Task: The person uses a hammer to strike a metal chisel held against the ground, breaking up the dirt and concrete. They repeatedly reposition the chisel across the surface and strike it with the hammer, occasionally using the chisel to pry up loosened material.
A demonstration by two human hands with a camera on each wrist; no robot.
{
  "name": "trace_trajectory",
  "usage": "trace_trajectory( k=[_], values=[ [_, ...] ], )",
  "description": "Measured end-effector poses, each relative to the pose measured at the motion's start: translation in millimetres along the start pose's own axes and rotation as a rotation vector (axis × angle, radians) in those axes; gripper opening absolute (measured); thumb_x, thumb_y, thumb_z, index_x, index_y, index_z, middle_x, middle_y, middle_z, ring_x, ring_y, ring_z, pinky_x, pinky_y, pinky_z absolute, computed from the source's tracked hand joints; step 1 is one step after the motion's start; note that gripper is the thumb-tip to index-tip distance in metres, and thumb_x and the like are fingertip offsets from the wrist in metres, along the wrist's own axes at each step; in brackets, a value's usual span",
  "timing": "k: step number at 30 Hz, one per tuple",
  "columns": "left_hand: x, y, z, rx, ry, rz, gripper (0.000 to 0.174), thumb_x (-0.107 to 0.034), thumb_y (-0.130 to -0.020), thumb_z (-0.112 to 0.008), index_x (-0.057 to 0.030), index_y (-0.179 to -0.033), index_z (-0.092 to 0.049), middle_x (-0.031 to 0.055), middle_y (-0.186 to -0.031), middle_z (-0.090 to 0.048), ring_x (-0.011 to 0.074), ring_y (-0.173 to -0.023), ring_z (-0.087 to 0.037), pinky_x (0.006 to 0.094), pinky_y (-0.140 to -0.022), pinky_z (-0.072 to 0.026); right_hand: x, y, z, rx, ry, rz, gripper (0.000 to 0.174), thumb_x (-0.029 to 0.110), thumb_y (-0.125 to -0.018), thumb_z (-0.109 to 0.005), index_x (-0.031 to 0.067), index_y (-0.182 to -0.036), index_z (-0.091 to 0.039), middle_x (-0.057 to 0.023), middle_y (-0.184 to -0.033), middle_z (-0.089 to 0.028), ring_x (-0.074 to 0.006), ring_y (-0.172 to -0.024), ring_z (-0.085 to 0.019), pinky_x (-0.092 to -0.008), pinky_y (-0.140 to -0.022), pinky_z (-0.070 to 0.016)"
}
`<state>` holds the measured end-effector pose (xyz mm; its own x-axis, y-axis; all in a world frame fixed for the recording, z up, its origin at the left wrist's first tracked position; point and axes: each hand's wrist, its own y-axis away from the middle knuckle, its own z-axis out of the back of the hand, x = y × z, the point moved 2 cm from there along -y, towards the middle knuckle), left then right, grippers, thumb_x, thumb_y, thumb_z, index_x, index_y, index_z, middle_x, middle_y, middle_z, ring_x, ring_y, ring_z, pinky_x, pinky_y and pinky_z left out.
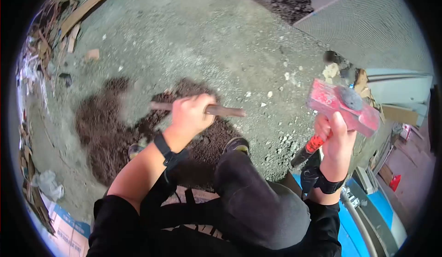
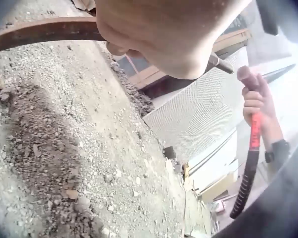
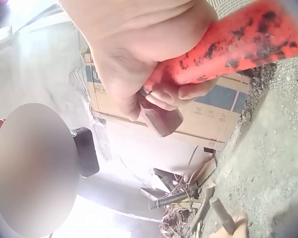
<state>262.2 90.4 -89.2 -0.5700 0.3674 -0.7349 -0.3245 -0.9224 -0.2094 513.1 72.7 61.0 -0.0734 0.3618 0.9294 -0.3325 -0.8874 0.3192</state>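
Observation:
My left hand (image 1: 189,115) grips a rusty steel chisel (image 1: 229,111) around its middle, with an end sticking out on each side. It is held nearly level above dark loose soil (image 1: 99,137). In the left wrist view the chisel's long flat part (image 2: 49,33) runs off to the left. On the right, my right hand (image 1: 338,139) grips a sledgehammer (image 1: 324,98) just below its worn red head, thumb up against the head. The red and black handle (image 2: 255,134) hangs downward. In the right wrist view the hand covers part of the handle.
Rough concrete floor (image 1: 184,31) with scattered rubble spreads ahead. Wood scraps (image 1: 90,8) and debris line the left side. A ridged panel (image 1: 368,31) stands at the upper right, and blue and white boards (image 1: 363,215) lie by my right side. Both shoes are near the soil.

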Motion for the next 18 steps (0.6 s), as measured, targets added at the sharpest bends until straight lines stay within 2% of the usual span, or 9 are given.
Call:
trace_trajectory(
  k=[1,4,5,6,10,12,13,16,18],
  values=[
    [-5.6,0.7,0.6,0.015,0.033,0.001,0.012,-0.008,-0.061,-0.063,-0.0106,-0.071,-0.056,0.0071,-0.06,-0.058,0.0252,-0.054,-0.06,0.0354,-0.049,-0.0475,-2.6,-0.2,-1.8,0.022,0.042,0.016,0.043,0.029,-0.086,-0.053,0.0,-0.116,-0.044,0.0031,-0.054,-0.035,-0.0055,-0.042,-0.03,-0.0203,-0.038,-0.0239],
    [-5.6,-4.7,-0.5,0.001,0.034,0.002,0.013,-0.011,-0.061,-0.064,-0.0107,-0.069,-0.054,0.006,-0.056,-0.056,0.0255,-0.05,-0.058,0.0351,-0.045,-0.0458,-11.2,0.0,-13.2,0.082,-0.039,-0.057,0.044,0.031,-0.086,-0.054,0.0003,-0.115,-0.044,0.0025,-0.054,-0.035,-0.0056,-0.042,-0.031,-0.0203,-0.038,-0.0241],
    [-4.5,-4.5,-1.7,0.005,0.025,0.029,0.013,-0.008,-0.059,-0.062,-0.0094,-0.068,-0.053,0.0075,-0.056,-0.055,0.0272,-0.051,-0.057,0.0359,-0.046,-0.045,-13.5,1.3,-18.4,0.067,-0.028,-0.076,0.044,0.032,-0.085,-0.055,0.0003,-0.114,-0.045,0.0018,-0.054,-0.036,-0.0058,-0.042,-0.031,-0.0203,-0.039,-0.0245],
    [-2.7,-3.7,-2.1,0.01,0.021,0.054,0.012,-0.004,-0.058,-0.06,-0.0081,-0.067,-0.053,0.0089,-0.057,-0.054,0.0289,-0.053,-0.057,0.0368,-0.046,-0.0442,-15.4,1.3,-23.6,0.085,-0.03,-0.078,0.044,0.032,-0.085,-0.055,0.0003,-0.114,-0.045,0.0018,-0.054,-0.036,-0.0058,-0.042,-0.031,-0.0203,-0.039,-0.0245],
    [-4.6,-3.3,7.5,-0.048,0.031,0.026,0.013,-0.006,-0.057,-0.062,-0.0061,-0.063,-0.05,0.0101,-0.054,-0.051,0.0285,-0.049,-0.055,0.037,-0.045,-0.0431,-3.4,7.9,-27.2,0.125,0.103,-0.027,0.048,0.032,-0.082,-0.059,-0.0003,-0.114,-0.043,0.0021,-0.056,-0.038,-0.0059,-0.044,-0.034,-0.0202,-0.039,-0.0252],
    [-6.7,-5.3,9.8,-0.098,0.077,0.032,0.018,-0.005,-0.063,-0.064,-0.0064,-0.057,-0.048,0.0105,-0.049,-0.047,0.0289,-0.043,-0.051,0.036,-0.042,-0.0414,10.1,14.9,-18.0,0.031,0.09,-0.062,0.055,0.028,-0.071,-0.07,-0.0013,-0.112,-0.048,-0.006,-0.088,-0.054,-0.0127,-0.065,-0.05,-0.0248,-0.056,-0.041],
    [-9.6,-7.1,12.0,-0.088,0.067,0.035,0.018,-0.004,-0.065,-0.064,-0.0064,-0.057,-0.047,0.0105,-0.048,-0.047,0.0289,-0.043,-0.05,0.036,-0.042,-0.0409,15.2,17.1,-11.4,0.03,0.088,-0.054,0.062,0.028,-0.067,-0.071,-0.0024,-0.116,-0.046,-0.01,-0.102,-0.055,-0.0156,-0.078,-0.056,-0.026,-0.064,-0.0456],
    [-10.9,-6.9,15.0,-0.07,0.077,0.045,0.018,-0.002,-0.066,-0.062,-0.0063,-0.057,-0.047,0.0105,-0.049,-0.047,0.0288,-0.043,-0.051,0.0363,-0.042,-0.04,25.5,26.8,-17.7,0.076,-0.059,-0.037,0.058,0.024,-0.067,-0.07,-0.0025,-0.114,-0.048,-0.0123,-0.104,-0.057,-0.0181,-0.086,-0.058,-0.0291,-0.07,-0.0471],
    [-10.0,-6.0,15.3,-0.048,0.132,0.02,0.016,0.0,-0.065,-0.061,-0.0061,-0.059,-0.048,0.0107,-0.05,-0.048,0.0291,-0.045,-0.052,0.0361,-0.042,-0.0401,20.9,22.5,-32.7,0.27,0.105,-0.038,0.051,0.017,-0.067,-0.072,-0.0022,-0.11,-0.052,-0.0138,-0.104,-0.059,-0.0194,-0.09,-0.059,-0.0316,-0.076,-0.0474]
  ],
)
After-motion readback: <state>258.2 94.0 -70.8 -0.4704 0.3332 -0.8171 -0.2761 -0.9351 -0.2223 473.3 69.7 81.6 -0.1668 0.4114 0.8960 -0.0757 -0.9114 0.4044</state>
